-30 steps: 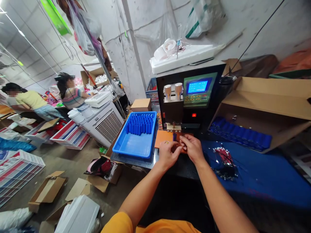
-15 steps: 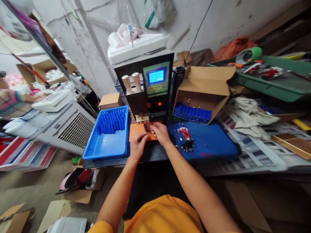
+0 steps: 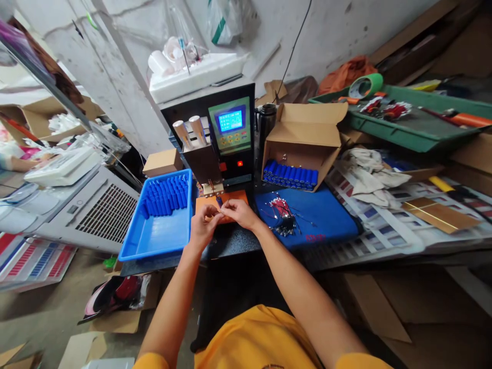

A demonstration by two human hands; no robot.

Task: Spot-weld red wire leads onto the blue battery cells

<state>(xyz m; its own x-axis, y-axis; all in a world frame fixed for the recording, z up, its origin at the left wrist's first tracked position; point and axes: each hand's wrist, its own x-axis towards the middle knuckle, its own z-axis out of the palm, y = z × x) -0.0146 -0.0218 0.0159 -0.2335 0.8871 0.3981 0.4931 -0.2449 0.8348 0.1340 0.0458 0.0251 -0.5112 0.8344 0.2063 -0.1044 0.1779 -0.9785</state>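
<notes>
At the left, a shallow, smooth, bright-blue plastic tray [image 3: 159,237] carries packed rows of glossy blue cylinders [image 3: 165,197] along its far part. Just right of it, the left hand [image 3: 203,221] has come nearer the right hand [image 3: 239,212] than half a second ago, when a clear gap parted them; now their fingertips meet or nearly meet. The left thumb and forefinger are curled almost together; whether they grip anything I cannot tell. Between the hands and a boxy black metal machine [image 3: 248,136], a small dark-blue cylinder [image 3: 219,201] sits over a flat orange board [image 3: 240,196], beneath slim copper-coloured pins. The right fingers are bent into a narrow pinch at its near end, their hold partly hidden. Farther right, thin red and black wires [image 3: 283,218] lie bunched on a blue cloth-like mat [image 3: 332,212].
</notes>
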